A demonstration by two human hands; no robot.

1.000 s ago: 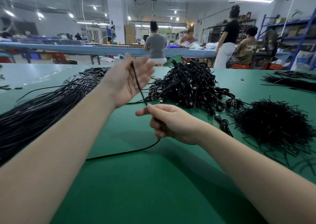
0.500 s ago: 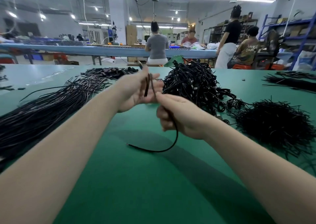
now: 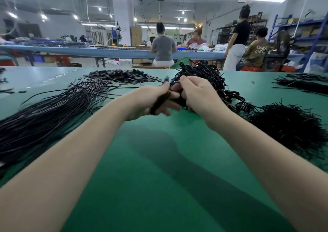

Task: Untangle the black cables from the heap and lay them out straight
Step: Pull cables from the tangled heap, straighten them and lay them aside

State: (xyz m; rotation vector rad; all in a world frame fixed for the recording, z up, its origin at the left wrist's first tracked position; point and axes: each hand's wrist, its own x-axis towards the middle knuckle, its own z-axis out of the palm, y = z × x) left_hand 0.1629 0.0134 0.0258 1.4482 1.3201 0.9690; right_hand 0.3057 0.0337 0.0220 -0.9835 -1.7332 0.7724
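Left hand (image 3: 150,101) pinches a blurred black cable (image 3: 160,100); right hand (image 3: 196,93) grips strands at the tangled heap (image 3: 204,75); next, pull one free

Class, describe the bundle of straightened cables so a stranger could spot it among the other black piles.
Start at the green table and look to its left side. The bundle of straightened cables lies there, stretching from the near left edge toward the table's middle. Unlike the tangled heap beyond the hands and the bristly pile of short pieces on the right, its strands run long and roughly parallel.
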